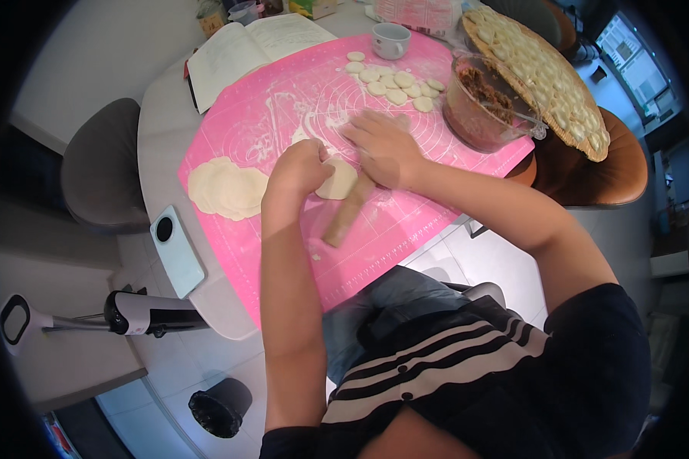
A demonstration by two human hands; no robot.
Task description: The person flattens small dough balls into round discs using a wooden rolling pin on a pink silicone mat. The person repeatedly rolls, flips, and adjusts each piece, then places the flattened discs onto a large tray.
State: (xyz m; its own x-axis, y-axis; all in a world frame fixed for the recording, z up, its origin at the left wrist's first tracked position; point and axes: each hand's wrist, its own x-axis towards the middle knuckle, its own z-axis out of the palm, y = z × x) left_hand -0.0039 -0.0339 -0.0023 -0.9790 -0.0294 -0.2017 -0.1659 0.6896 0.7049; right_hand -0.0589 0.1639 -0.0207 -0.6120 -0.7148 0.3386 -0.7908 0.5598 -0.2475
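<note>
A round, thin dough wrapper (337,180) lies on the floured pink silicone mat (287,252). My left hand (300,166) pinches its left edge between thumb and fingers. Slanted along the wrapper's right side is a wooden rolling pin (349,215). Over its far part rests my right hand (386,146), palm down with outstretched fingers and blurred by motion. Left of my left hand, rolled wrappers (224,188) overlap in a pile. Small flattened dough discs (396,96) lie beyond my right hand.
A glass bowl of meat filling (482,109) stands at the mat's right edge. Behind it, a woven tray (542,77) bears many dumplings. A cup (390,41) and an open book (229,60) are at the back. A phone (178,251) lies at the table's left edge.
</note>
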